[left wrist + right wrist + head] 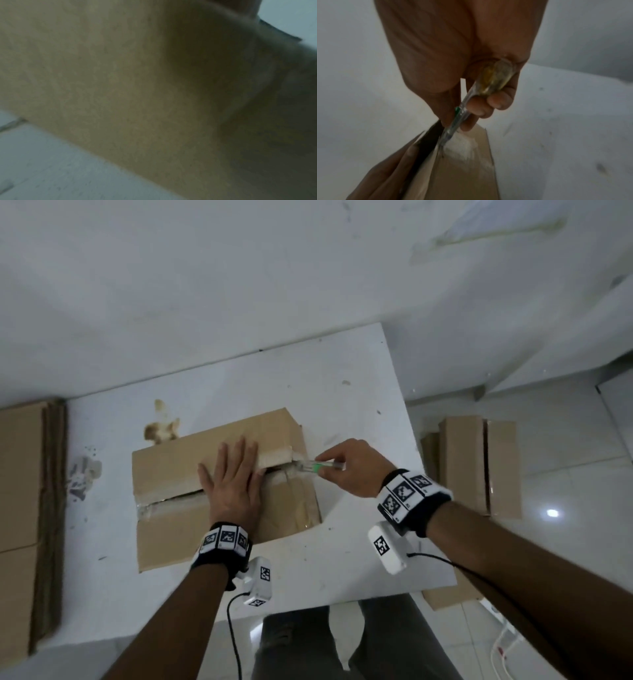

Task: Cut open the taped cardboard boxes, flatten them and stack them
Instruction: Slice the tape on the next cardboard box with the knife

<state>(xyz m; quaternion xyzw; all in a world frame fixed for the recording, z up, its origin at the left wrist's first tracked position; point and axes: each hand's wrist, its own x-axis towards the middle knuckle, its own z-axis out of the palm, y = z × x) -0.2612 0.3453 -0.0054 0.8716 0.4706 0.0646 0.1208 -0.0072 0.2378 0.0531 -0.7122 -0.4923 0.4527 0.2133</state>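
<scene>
A brown cardboard box (171, 470) lies on the white table (342, 392), its taped top seam split along the middle. My left hand (233, 477) presses flat on the box top with straight fingers. My right hand (352, 467) grips a clear-handled tool with a green mark (317, 466), its tip at the right end of the seam. In the right wrist view the tool (462, 115) points down into the torn tape (462, 147), beside the left fingers (388, 167). The left wrist view shows only blurred cardboard (120, 94).
A stack of flattened cardboard (24, 508) lies at the table's left end. More boxes (479, 463) stand on the tiled floor to the right. Brown stains (161, 426) mark the table behind the box. My legs are below the table's near edge.
</scene>
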